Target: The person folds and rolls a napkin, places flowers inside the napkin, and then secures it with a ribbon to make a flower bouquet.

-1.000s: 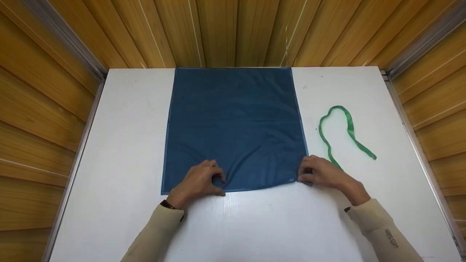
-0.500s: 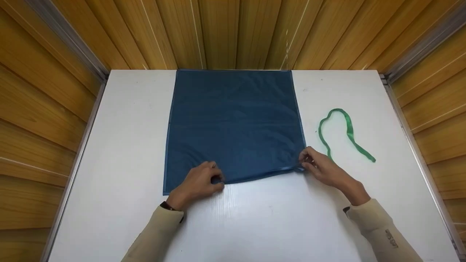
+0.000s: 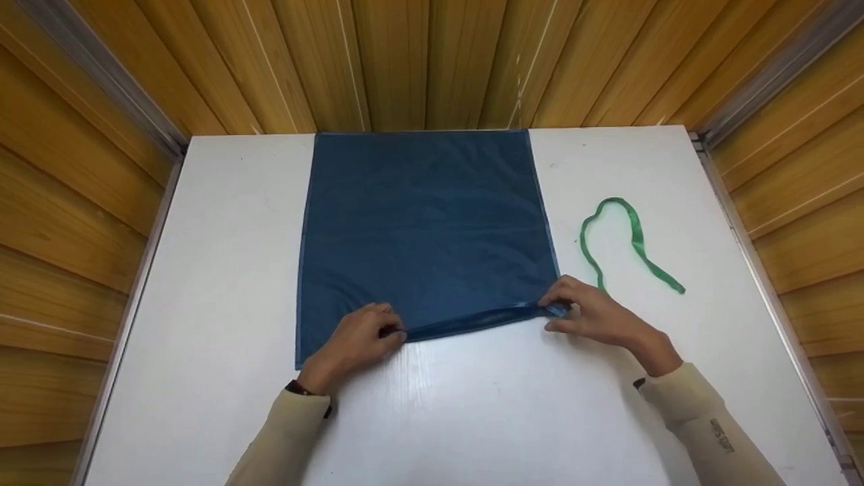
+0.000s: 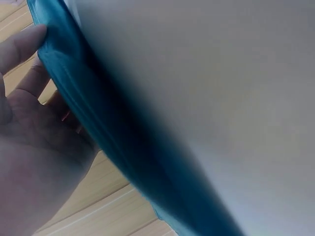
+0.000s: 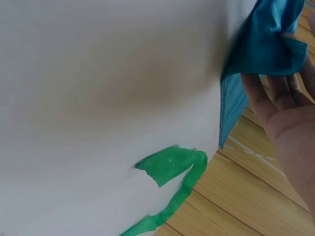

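Note:
A square dark blue cloth (image 3: 425,216) lies on the white table, its near edge turned up in a narrow fold (image 3: 482,322) that narrows toward the left. My left hand (image 3: 361,341) pinches this edge left of the middle; in the left wrist view the thumb lies on the cloth (image 4: 81,91) with the fingers behind it. At the near right corner, my right hand (image 3: 597,312) presses the fold with its fingertips, the thumb held apart below. The right wrist view has the turned-up corner of the cloth (image 5: 268,46) in front of the fingers.
A green ribbon (image 3: 638,236) lies in a loose loop right of the cloth, its near end beside my right hand. Wood-plank walls (image 3: 391,61) stand behind the white table (image 3: 229,270) and along both its sides.
The cloth's near right edge has been lifted and folded away from me. My right hand has moved up with it, and its thumb has come apart from the fingers. My left hand now pinches the edge.

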A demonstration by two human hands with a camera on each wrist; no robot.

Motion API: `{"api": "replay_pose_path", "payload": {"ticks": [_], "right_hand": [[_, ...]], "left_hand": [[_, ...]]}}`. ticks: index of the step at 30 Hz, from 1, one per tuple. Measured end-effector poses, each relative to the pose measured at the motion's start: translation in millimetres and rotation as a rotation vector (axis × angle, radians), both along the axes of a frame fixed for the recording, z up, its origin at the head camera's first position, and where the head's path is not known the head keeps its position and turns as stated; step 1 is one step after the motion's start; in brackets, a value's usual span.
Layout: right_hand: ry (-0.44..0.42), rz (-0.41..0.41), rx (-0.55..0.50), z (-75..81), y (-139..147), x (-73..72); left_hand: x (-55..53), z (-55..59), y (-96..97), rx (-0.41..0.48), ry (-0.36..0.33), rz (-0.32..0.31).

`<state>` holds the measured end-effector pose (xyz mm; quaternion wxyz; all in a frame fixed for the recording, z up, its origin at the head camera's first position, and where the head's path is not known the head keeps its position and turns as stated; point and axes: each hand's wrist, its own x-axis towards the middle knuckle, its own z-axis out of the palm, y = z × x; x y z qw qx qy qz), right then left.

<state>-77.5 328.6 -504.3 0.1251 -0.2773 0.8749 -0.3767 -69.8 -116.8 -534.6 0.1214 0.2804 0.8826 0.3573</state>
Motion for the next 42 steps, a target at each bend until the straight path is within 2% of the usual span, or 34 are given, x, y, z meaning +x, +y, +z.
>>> {"api": "replay_pose_path", "payload": {"ticks": [4, 7, 12, 17, 22, 32, 37, 42], "right_hand": [[0.031, 0.044, 0.010, 1.1, -4.2, -6.4], [0.063, 0.039, -0.003, 5.2, -3.0, -13.2], [0.093, -0.027, -0.005, 14.8, 1.7, -24.3], [0.059, -0.132, -0.017, 23.1, 5.7, -36.5], [0.102, -0.209, -0.028, 33.8, 9.0, -49.3], [0.203, -0.250, -0.075, 55.9, 7.2, -76.3], [0.225, -0.266, -0.106, 70.0, 0.0, -91.3], [0.251, -0.282, -0.136, 86.2, -10.9, -106.8]], "left_hand": [[3.8, 1.1, -10.4, 0.013, -0.045, 0.044], [4.8, 1.3, -17.2, 0.023, -0.080, 0.070], [7.0, 3.1, -26.6, 0.031, -0.110, 0.069], [13.2, 4.1, -33.8, 0.042, -0.153, 0.064], [19.0, 1.9, -39.3, 0.064, -0.155, 0.073], [29.9, 3.6, -58.1, 0.080, -0.189, 0.141], [34.3, 4.5, -67.8, 0.060, -0.169, 0.203], [40.1, 3.7, -76.7, 0.081, -0.135, 0.257]]}}
